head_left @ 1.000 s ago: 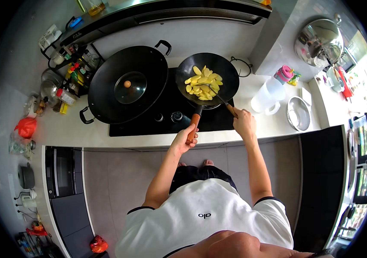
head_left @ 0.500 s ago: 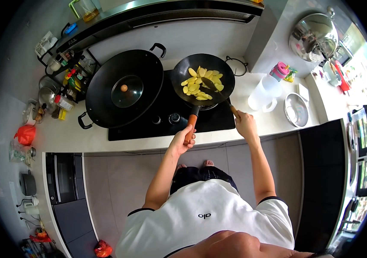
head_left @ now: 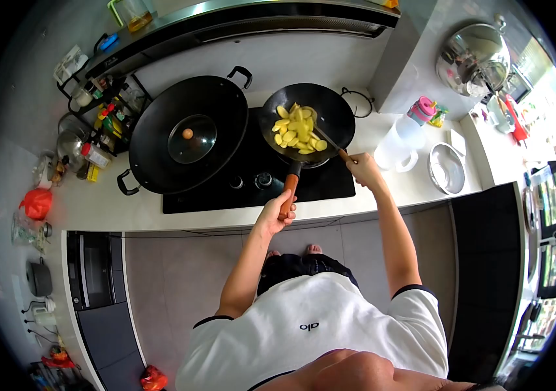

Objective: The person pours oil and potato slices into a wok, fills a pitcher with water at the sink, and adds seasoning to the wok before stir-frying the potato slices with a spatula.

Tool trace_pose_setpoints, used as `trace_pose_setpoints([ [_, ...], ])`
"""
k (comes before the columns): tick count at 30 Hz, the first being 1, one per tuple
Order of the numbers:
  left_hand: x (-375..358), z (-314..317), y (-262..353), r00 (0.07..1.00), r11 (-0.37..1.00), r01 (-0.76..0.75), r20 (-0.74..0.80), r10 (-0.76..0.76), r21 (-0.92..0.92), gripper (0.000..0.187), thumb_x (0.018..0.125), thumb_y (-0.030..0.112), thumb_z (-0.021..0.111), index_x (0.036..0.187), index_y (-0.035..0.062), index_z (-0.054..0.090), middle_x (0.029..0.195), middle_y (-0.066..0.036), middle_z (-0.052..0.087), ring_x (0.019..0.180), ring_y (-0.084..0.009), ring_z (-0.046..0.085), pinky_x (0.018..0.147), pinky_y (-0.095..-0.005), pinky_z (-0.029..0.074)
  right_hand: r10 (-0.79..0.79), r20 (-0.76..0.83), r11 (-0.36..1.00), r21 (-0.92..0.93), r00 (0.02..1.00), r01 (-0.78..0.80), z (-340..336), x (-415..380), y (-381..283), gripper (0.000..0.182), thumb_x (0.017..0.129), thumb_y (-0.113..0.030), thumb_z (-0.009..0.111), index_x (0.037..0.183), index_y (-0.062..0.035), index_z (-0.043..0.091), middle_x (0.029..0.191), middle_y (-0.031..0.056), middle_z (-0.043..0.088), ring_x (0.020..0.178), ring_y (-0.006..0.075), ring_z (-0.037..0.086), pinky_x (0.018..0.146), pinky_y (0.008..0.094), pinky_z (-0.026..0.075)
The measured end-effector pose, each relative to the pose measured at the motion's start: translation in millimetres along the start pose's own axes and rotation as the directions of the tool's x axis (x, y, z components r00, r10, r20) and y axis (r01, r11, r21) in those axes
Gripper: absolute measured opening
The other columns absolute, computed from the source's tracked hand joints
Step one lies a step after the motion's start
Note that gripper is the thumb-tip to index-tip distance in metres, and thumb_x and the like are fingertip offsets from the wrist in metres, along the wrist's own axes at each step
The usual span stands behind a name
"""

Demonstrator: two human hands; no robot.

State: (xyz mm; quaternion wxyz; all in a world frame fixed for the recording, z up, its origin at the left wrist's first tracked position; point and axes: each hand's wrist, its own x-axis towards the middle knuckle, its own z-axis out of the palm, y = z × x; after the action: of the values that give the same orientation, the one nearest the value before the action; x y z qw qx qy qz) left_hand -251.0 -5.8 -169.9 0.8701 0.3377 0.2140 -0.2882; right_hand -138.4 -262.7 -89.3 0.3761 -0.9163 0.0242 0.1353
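Note:
My left hand [head_left: 276, 214] is closed around the orange-brown handle of a black frying pan [head_left: 336, 104], which sits on the right side of the cooktop. Yellow slices [head_left: 291, 133], possibly potato, lie heaped in the pan. With my right hand [head_left: 364, 171] I grip the wooden handle of a spatula [head_left: 330, 139]. Its blade is in among the slices and partly covered by them.
A large black wok [head_left: 151, 130] with a small glass lid [head_left: 193, 153] in it stands left of the pan. To the right are a translucent plastic jug [head_left: 395, 146] and a metal bowl [head_left: 447, 168]. Bottles [head_left: 112, 124] crowd a rack at the left.
My right hand has moved up and left with the spatula. The slices have been pushed leftward and bunched closer together. My left hand keeps its hold on the pan handle.

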Motion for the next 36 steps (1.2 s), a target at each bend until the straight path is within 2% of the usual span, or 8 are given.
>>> trace_pose_setpoints([
  [3,-4,4,-1,1.0,1.0,-0.001,-0.01,0.001,0.0,0.036,0.09,0.039,0.056,0.099,0.0043,0.049,0.071,-0.003,0.047,0.052,-0.0093,0.044,0.041,-0.0188,0.031,-0.061,-0.091,0.998,-0.029,0.994,0.059,-9,-7,4,0.025,0.082,-0.018,0.053,0.096,-0.0034,0.069,0.052,0.0098,0.055,0.041,0.0183,0.055,0.039,0.0318,0.046],
  [7,-5,4,-1,1.0,1.0,-0.006,-0.028,0.006,-0.001,0.037,0.09,0.039,0.056,0.099,0.0038,0.05,0.07,-0.002,0.046,0.051,-0.008,0.041,0.04,-0.0184,0.029,-0.43,-0.264,0.812,-0.531,0.863,0.242,-31,32,56,0.027,0.083,-0.018,0.052,0.083,0.0052,0.066,0.058,0.02,0.06,0.046,0.0307,0.06,0.043,0.0408,0.047],
  [12,-5,5,-1,1.0,1.0,-0.011,-0.018,0.011,-0.005,0.038,0.089,0.04,0.057,0.098,0.0039,0.05,0.07,-0.002,0.046,0.051,-0.0082,0.042,0.04,-0.0184,0.029,0.188,0.134,0.915,-0.383,0.973,-0.125,-68,-4,-33,0.041,0.084,-0.025,0.054,0.056,0.0047,0.052,0.046,0.011,0.048,0.034,0.0199,0.048,0.034,0.0333,0.039],
  [17,-1,-1,-2,1.0,1.0,-0.019,0.024,0.02,-0.024,0.036,0.09,0.038,0.057,0.097,0.0044,0.048,0.071,-0.002,0.047,0.053,-0.0102,0.046,0.04,-0.0186,0.031,0.142,0.392,0.977,0.093,0.909,-0.192,-33,15,-19,0.027,0.082,-0.017,0.053,0.061,-0.0014,0.051,0.052,0.0049,0.05,0.034,0.011,0.043,0.031,0.0263,0.031],
  [23,-3,0,-1,1.0,0.999,-0.029,0.009,0.029,-0.023,0.036,0.089,0.038,0.057,0.097,0.004,0.048,0.071,-0.003,0.047,0.053,-0.0099,0.046,0.04,-0.0184,0.031,-0.007,0.12,1.0,0.012,0.993,0.006,0,0,-37,0.023,0.083,-0.018,0.052,0.071,-0.0001,0.062,0.055,0.0107,0.057,0.045,0.0212,0.057,0.041,0.0333,0.045],
  [26,-4,2,-2,1.0,0.999,-0.028,-0.003,0.027,-0.016,0.036,0.09,0.038,0.057,0.097,0.0039,0.048,0.071,-0.003,0.047,0.053,-0.0101,0.046,0.04,-0.0185,0.031,-0.455,-0.092,0.854,-0.326,0.886,0.405,4,13,-20,0.021,0.083,-0.017,0.05,0.082,-0.0024,0.065,0.066,0.0197,0.062,0.062,0.0349,0.063,0.057,0.0421,0.051],
  [33,-2,0,-1,1.0,1.0,-0.012,0.008,0.012,-0.017,0.036,0.09,0.038,0.056,0.098,0.0041,0.047,0.071,-0.003,0.046,0.053,-0.0101,0.045,0.04,-0.0187,0.031,-0.252,-0.227,0.798,-0.599,0.941,0.069,-26,11,-10,0.023,0.085,-0.019,0.05,0.094,-0.0024,0.063,0.081,0.0242,0.064,0.079,0.0403,0.062,0.073,0.0497,0.048],
  [36,-2,0,-1,1.0,1.0,-0.01,0.007,0.01,-0.014,0.036,0.09,0.038,0.056,0.098,0.0042,0.047,0.071,-0.003,0.046,0.053,-0.0101,0.045,0.04,-0.0187,0.031,-0.224,-0.153,0.855,-0.504,0.962,0.119,-41,19,14,0.025,0.083,-0.017,0.051,0.095,-0.0009,0.067,0.069,0.0214,0.063,0.063,0.0352,0.064,0.059,0.043,0.051],
])
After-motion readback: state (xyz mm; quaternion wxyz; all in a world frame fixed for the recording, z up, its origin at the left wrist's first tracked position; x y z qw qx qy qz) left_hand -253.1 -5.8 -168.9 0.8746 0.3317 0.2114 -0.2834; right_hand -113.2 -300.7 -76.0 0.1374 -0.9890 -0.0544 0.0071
